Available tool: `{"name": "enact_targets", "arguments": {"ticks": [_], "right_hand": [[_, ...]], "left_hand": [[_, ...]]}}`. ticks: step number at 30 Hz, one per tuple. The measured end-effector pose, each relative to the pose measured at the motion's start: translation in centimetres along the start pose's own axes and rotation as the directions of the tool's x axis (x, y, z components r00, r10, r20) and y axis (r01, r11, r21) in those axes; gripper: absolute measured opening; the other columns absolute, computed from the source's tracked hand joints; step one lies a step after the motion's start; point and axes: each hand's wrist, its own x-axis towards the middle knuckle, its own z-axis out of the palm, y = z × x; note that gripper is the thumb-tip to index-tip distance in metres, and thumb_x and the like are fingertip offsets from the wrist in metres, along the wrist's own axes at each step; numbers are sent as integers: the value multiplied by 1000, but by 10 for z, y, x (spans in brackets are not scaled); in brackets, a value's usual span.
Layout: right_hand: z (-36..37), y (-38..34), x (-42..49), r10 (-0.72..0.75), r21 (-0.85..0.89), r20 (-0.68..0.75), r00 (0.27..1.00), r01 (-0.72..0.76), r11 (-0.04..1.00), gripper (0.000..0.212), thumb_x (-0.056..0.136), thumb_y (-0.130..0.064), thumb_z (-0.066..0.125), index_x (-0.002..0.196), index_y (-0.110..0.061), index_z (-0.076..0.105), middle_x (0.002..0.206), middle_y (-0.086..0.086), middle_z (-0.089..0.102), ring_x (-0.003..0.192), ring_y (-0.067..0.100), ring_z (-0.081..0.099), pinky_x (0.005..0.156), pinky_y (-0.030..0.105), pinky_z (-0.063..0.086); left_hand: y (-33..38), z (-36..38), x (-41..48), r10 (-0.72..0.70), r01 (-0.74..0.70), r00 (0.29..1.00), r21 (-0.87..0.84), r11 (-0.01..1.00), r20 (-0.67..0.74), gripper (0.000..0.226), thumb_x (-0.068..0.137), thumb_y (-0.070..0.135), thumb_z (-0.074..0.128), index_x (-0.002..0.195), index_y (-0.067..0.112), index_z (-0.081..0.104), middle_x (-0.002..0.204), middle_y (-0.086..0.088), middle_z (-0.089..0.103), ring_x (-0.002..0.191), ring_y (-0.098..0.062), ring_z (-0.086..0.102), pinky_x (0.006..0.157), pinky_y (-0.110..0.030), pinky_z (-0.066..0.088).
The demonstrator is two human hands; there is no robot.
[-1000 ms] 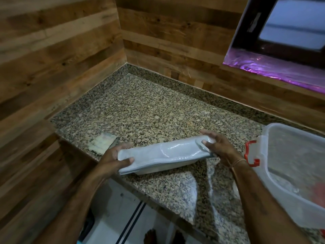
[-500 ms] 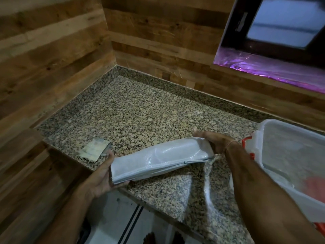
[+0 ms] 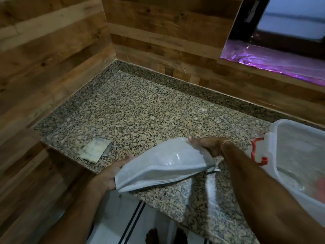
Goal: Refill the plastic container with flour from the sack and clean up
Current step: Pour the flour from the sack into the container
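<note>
A flattened, folded white flour sack [image 3: 163, 166] hangs tilted over the front edge of the granite counter [image 3: 140, 110]. My left hand [image 3: 112, 171] supports its lower left end from underneath, off the counter edge. My right hand [image 3: 205, 147] grips its raised right end. To the right stands the clear plastic container [image 3: 299, 155] with a red latch [image 3: 257, 154]; its lid is on and something red shows through its wall.
A small folded paper scrap [image 3: 95, 150] lies on the counter near the left front corner. Wood-panelled walls close the counter at left and back. A window recess with purple foil [image 3: 270, 59] is at upper right. My bare feet show on the white floor below.
Both hands lifted the folded sack off the counter and drew it toward me; its left end has dropped below the counter edge and its right end has risen.
</note>
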Motion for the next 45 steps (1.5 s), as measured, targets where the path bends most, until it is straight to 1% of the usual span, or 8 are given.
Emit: {"name": "enact_targets", "arguments": {"ticks": [5, 10, 14, 26, 30, 33, 42, 45], "right_hand": [[10, -5, 16, -3, -172, -132, 991, -20, 985, 73, 94, -59, 65, 133, 3, 65, 129, 24, 71, 114, 38, 69, 107, 58, 53], [13, 12, 13, -29, -55, -283, 959, 13, 998, 51, 95, -30, 75, 127, 7, 65, 118, 23, 73, 110, 43, 68, 106, 63, 51], [17, 23, 6, -31, 25, -323, 946, 41, 999, 52, 97, -18, 73, 135, 12, 55, 134, 30, 65, 125, 49, 61, 107, 66, 48], [-23, -57, -134, -210, -60, -461, 862, 206, 977, 58, 95, -37, 74, 134, 2, 59, 133, 24, 65, 126, 43, 62, 110, 57, 48], [-60, -64, -216, -295, -89, -556, 777, 297, 951, 29, 101, -36, 65, 87, -10, 61, 69, 7, 63, 50, 20, 56, 50, 25, 43], [-94, -49, -274, -318, -67, -641, 699, 362, 930, 27, 104, -28, 62, 84, -10, 60, 53, -1, 67, 37, 11, 61, 35, 21, 47], [-201, 73, -357, -387, 89, -697, 604, 608, 789, 17, 105, -16, 57, 111, -2, 65, 99, 14, 69, 85, 27, 64, 108, 52, 48], [-224, 117, -351, -445, 46, -729, 519, 687, 725, 21, 102, -14, 63, 115, 2, 67, 110, 19, 65, 94, 32, 60, 107, 54, 45]], "left_hand": [[-1, 12, 2, -61, 72, 991, 83, 994, -122, 35, 98, 22, 60, 79, 1, 81, 78, -18, 78, 56, -26, 74, 45, -30, 57], [-11, 16, 3, -41, 58, 981, 86, 995, -188, 23, 104, 12, 56, 122, 15, 70, 121, -14, 72, 88, -29, 67, 56, -34, 63], [-7, 12, -2, 46, -18, 958, 101, 995, -284, 22, 102, 13, 59, 108, 23, 77, 118, -11, 73, 98, -34, 68, 64, -40, 62], [117, 89, -62, 292, -281, 956, 208, 937, -28, 33, 108, 5, 40, 136, 9, 57, 113, -17, 66, 86, -29, 60, 46, -31, 59], [150, 167, -84, 357, -384, 922, 226, 895, 153, 41, 108, 1, 39, 147, 2, 50, 149, -24, 51, 103, -31, 56, 59, -30, 59], [150, 234, -98, 437, -469, 880, 191, 862, 187, 24, 104, -1, 50, 123, 1, 65, 150, -25, 51, 81, -22, 66, 58, -26, 59], [77, 408, -95, 695, -699, 711, 215, 682, 107, 13, 96, 9, 68, 105, 10, 77, 112, -10, 77, 85, -23, 72, 76, -38, 62], [39, 437, -84, 778, -771, 622, 236, 591, 86, 15, 97, 17, 69, 86, 21, 78, 94, 3, 80, 68, -10, 72, 63, -30, 60]]}}
